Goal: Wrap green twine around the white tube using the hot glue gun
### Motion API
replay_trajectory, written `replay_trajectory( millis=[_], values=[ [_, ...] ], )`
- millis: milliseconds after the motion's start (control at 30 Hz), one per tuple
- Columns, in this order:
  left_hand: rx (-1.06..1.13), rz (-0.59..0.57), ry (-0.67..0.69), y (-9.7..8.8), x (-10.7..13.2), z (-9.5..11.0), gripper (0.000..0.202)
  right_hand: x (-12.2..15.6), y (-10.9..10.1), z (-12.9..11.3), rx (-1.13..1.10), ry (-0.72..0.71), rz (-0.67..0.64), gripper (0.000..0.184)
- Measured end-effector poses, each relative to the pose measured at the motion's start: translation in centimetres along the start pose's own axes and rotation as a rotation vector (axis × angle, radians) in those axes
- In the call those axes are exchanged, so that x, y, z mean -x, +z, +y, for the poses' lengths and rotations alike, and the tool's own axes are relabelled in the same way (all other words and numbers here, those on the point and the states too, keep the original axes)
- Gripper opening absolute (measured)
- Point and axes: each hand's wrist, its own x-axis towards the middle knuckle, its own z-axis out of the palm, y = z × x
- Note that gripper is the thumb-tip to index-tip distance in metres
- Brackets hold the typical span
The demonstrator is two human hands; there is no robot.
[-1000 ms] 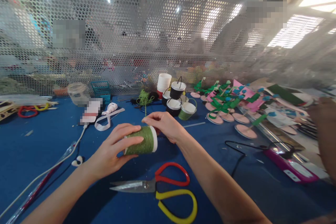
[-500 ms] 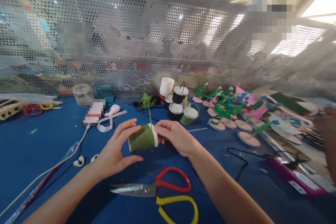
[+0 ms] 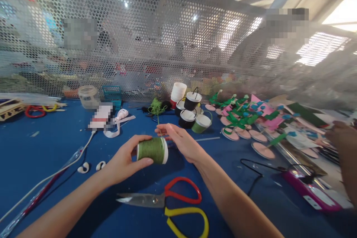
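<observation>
A small white paper cup wrapped in green yarn [image 3: 152, 150] lies on its side in the air above the blue table. My left hand [image 3: 126, 160] grips it, thumb below and fingers over the top. Just behind the cup's rim is my right hand [image 3: 181, 139], fingers bent round a strand of green yarn. That strand runs back to a loose tangle of green yarn [image 3: 156, 108] on the table; where it passes between the fingers is partly hidden. Nearer to me lie big scissors [image 3: 156, 200] with one red and one yellow handle, blades pointing left.
Behind the hands stand stacked white cups [image 3: 178, 92] and several small wrapped buckets [image 3: 192, 100]. Green paper plants on pink discs [image 3: 237, 122] crowd the right. A purple power strip [image 3: 312, 189], a phone [image 3: 100, 116], earphones [image 3: 83, 168] and another person's arm [image 3: 346, 148] flank the work.
My left hand has closed round the wrapped cup. My right hand has moved from the cup's rim up and back to the yarn strand. The view has shifted slightly.
</observation>
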Motion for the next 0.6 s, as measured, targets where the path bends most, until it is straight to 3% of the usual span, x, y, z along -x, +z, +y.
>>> replay_trajectory(
  millis=[100, 300, 600],
  values=[
    [-0.048, -0.036, -0.012, 0.0, 0.0, 0.0, 0.045, -0.6, 0.2, -0.3, -0.067, 0.041, -0.046, 0.053],
    [-0.105, -0.115, -0.025, -0.1, 0.0, 0.0, 0.044, -3.3, 0.3, -1.3, -0.084, 0.06, -0.048, 0.041],
    [-0.136, -0.126, -0.04, 0.1, 0.2, 0.1, 0.044, -9.4, -0.8, -2.1, -0.098, 0.123, 0.057, 0.035]
  ],
)
